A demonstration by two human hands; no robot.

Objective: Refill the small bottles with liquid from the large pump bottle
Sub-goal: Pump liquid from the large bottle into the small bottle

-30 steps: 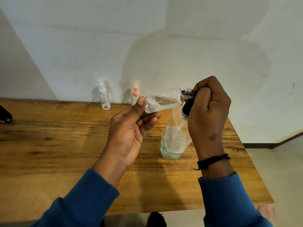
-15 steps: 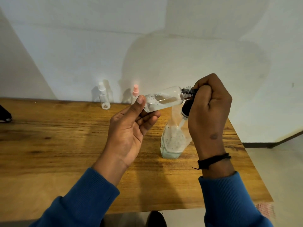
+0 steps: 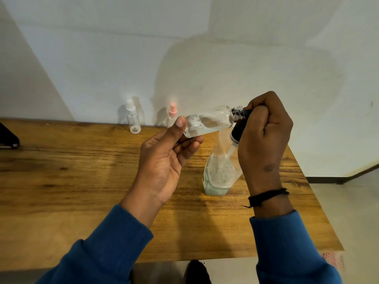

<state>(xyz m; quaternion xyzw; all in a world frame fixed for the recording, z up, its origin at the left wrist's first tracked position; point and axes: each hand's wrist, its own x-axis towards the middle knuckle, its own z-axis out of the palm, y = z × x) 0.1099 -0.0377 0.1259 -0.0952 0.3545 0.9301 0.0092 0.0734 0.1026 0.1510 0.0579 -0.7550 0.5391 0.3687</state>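
Little has moved: mid-frame, left hand pinches the small bottle; right hand clasps the pump bottle head, filling; next press.

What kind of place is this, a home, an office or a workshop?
Hard to say; probably a plain indoor room, home or office. A bare wooden table stands against a blank white wall, with a dark baseboard over a pale floor.
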